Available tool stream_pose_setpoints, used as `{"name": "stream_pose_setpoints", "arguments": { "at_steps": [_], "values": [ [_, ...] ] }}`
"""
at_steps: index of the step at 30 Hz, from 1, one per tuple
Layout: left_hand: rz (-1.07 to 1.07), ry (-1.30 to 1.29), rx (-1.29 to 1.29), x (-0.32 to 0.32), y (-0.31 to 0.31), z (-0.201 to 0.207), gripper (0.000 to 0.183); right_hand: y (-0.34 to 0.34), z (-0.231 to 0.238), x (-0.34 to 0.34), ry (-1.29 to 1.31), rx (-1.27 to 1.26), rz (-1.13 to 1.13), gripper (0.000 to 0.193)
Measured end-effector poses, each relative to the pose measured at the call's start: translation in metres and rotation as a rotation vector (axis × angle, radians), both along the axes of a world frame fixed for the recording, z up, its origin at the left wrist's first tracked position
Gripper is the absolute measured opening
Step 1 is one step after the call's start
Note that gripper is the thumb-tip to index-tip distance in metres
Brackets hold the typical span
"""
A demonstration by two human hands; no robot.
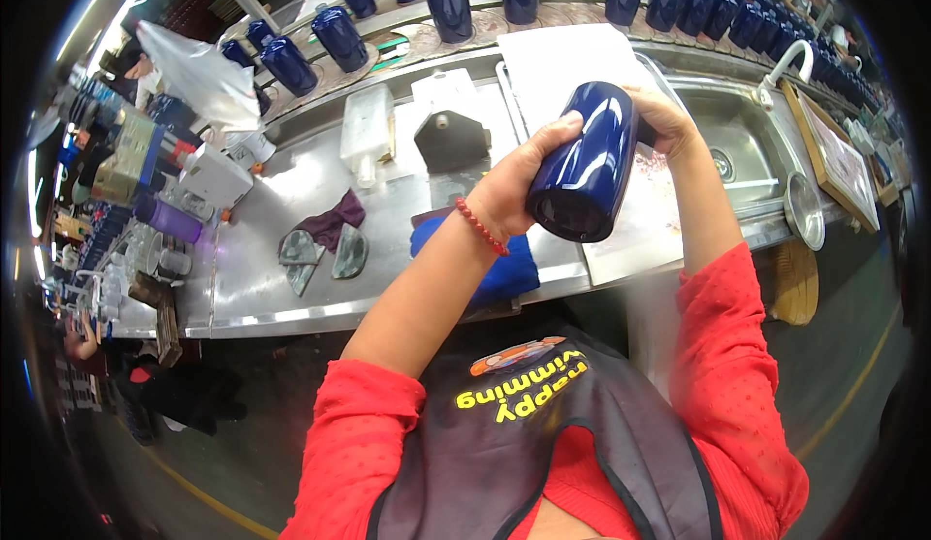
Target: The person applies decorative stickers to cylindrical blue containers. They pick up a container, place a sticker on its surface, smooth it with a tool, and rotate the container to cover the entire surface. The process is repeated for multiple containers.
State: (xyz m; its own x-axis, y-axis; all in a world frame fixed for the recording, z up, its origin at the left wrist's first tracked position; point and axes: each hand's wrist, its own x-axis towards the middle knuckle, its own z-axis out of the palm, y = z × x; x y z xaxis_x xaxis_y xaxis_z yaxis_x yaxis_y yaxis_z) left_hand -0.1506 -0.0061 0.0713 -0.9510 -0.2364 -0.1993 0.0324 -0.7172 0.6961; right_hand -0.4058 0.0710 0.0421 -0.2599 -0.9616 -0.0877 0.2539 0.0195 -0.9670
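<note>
A glossy dark blue bottle (593, 157) is tilted in front of me, its round base turned toward me and down. My left hand (514, 179) wraps round its left side, thumb along the upper face. At the far right side my right hand (663, 118) grips it too, its fingertips partly hidden behind the bottle. Below the bottle lies a white sheet or board (562, 60) with small reddish marks. A folded blue cloth (508, 273) rests under my left wrist at the counter's front edge.
Blue bottles (448, 5) stand along a curved conveyor (407, 55) behind the steel counter (262, 283). Left lie a purple cloth (335, 218), grey-green pads (350, 253) and a clear plastic container (368, 123). A sink (742, 157), white tap (793, 58) and wooden frame (808, 138) are right.
</note>
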Motion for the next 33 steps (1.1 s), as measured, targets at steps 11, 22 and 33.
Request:
{"name": "stream_pose_setpoints", "arguments": {
  "at_steps": [11, 22, 33],
  "values": [
    [0.021, 0.114, -1.333, -0.046, 0.024, 0.004, 0.109, 0.100, 0.060, -0.041, 0.508, -0.128, -0.116, 0.028],
    [0.334, 0.404, -1.938, -0.117, 0.022, 0.012, 0.109, 0.122, 0.096, -0.063, 0.497, -0.053, -0.234, 0.029],
    [0.366, 0.427, -1.845, -0.157, 0.020, 0.008, 0.097, 0.153, 0.086, -0.143, 0.795, 0.064, -0.577, 0.015]
  ]
}}
